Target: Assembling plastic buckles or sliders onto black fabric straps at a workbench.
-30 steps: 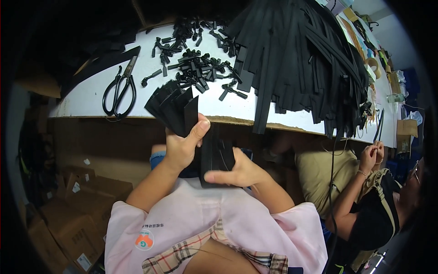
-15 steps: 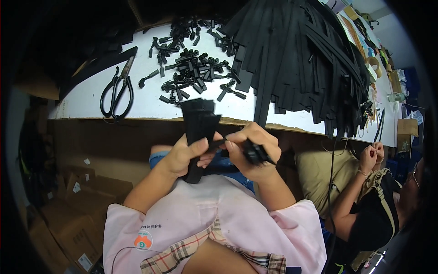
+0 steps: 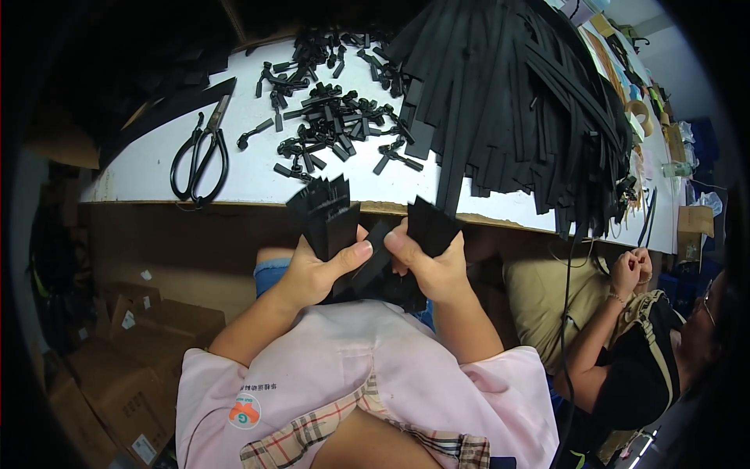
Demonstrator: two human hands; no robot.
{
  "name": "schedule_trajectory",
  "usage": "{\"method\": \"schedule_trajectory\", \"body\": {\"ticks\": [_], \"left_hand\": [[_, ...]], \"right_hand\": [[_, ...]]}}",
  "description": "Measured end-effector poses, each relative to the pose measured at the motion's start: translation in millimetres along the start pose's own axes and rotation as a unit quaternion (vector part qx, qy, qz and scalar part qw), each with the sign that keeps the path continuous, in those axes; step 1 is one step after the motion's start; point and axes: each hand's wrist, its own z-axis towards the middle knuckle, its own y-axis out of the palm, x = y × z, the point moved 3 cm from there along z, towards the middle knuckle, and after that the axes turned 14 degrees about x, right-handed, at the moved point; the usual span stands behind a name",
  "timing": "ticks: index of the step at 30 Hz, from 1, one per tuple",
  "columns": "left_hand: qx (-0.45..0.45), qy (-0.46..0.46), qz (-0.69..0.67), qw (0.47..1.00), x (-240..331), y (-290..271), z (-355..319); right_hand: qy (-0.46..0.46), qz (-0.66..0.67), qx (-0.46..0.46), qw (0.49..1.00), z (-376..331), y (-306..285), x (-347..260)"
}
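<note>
In my left hand [image 3: 312, 273] is a bundle of flat black strips [image 3: 324, 215] that look like zipper tape, their cut ends fanned upward and my thumb pressed across them. My right hand [image 3: 441, 270] grips a second bundle of black strips [image 3: 430, 227], also with ends pointing up. Between my two thumbs a single dark strip [image 3: 376, 238] slants across. The lower lengths of the strips hang over my lap, partly hidden by my hands. Both hands are just off the table's front edge.
On the white table [image 3: 258, 176] are several black zipper sliders with pulls [image 3: 336, 117] and black-handled scissors [image 3: 203, 160]. A large heap of black strips [image 3: 500, 102] overhangs the edge. Cardboard boxes [image 3: 133, 352] stand at lower left. Another person's hands [image 3: 631, 270] are at right.
My right hand has turned upward, and its bundle now stands with ends up. My left hand's bundle has tilted left and fanned out. The other person has hardly moved.
</note>
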Motion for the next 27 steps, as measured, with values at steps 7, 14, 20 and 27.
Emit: {"method": "schedule_trajectory", "body": {"ticks": [7, 14, 20, 27], "left_hand": [[0.103, -0.018, -0.044, 0.994, -8, -4, -2], [0.193, 0.040, -0.046, 0.979, -18, -17, 7], [0.125, 0.028, -0.005, 0.992, -17, -18, 11], [0.138, 0.063, -0.027, 0.988, -10, -17, 2]], "right_hand": [[-0.324, -0.178, -0.096, 0.924, -2, 18, -11], [-0.382, -0.382, -0.020, 0.841, 17, 32, -18], [-0.258, -0.625, 0.072, 0.733, 86, 21, -16], [-0.273, -0.244, 0.076, 0.928, 54, 7, -27]]}}
